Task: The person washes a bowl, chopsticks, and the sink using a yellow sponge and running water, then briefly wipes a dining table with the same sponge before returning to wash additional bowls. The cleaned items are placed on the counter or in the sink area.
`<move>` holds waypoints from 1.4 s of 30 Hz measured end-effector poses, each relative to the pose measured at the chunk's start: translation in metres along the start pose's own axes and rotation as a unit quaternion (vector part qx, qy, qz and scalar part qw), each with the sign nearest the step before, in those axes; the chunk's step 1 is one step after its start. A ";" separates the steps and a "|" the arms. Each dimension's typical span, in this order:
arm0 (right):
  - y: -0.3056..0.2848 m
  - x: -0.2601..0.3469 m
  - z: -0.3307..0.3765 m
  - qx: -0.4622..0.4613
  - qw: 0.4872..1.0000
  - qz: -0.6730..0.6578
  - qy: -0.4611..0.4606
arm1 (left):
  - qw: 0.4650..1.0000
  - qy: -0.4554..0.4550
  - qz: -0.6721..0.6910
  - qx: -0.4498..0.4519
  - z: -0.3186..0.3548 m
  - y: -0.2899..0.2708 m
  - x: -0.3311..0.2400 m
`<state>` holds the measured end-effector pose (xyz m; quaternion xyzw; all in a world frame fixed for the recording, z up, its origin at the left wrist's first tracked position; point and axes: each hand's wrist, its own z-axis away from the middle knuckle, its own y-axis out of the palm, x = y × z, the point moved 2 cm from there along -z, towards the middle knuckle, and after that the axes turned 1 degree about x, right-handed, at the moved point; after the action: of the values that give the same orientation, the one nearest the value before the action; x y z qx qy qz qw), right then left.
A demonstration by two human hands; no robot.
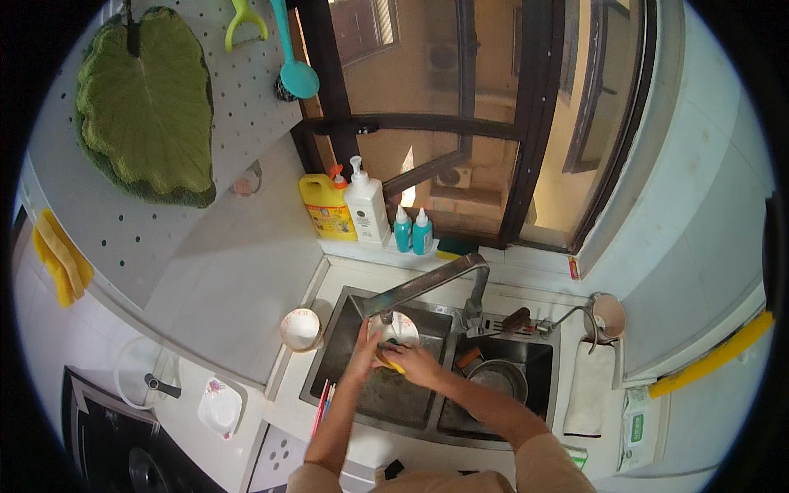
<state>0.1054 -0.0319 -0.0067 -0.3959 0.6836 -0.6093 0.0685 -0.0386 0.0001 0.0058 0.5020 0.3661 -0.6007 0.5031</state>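
Below the faucet spout, a white bowl (pixel 404 327) with a coloured pattern is held over the left sink basin (pixel 394 407). My left hand (pixel 362 352) grips its near left side, fingers partly hidden. My right hand (pixel 417 366) comes from the right, closed on a sponge (pixel 393 365), of which a yellow edge shows, pressed against the bowl. The metal faucet (pixel 419 283) reaches over the basin from the right, its spout end just above my left fingertips. Whether water runs cannot be made out.
Stacked bowls (pixel 301 329) stand left of the sink. A pan (pixel 498 378) sits in the right basin. A white dish (pixel 220 407) lies farther left. Bottles (pixel 367 201) line the windowsill. A folded towel (pixel 590 386) and a pinkish pot (pixel 608 316) are at the right.
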 end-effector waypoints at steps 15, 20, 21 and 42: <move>-0.018 -0.033 -0.005 0.000 0.907 0.349 -0.235 | 0.994 -0.030 -0.069 0.079 -0.005 -0.012 0.021; 0.021 0.014 0.006 0.007 0.998 -0.039 0.049 | 0.885 0.155 -0.433 -0.079 0.005 -0.003 0.003; 0.024 0.010 0.011 0.026 0.997 -0.068 0.014 | 0.871 0.143 -0.459 -0.100 0.013 0.001 -0.006; 0.035 0.063 -0.097 0.122 0.992 -0.024 0.034 | 0.934 -0.018 -0.003 -0.356 -0.008 -0.232 0.033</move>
<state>-0.0092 0.0029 0.0109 -0.3803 0.5965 -0.7024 0.0786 -0.2613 0.0526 -0.0429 0.2776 0.5482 -0.4416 0.6538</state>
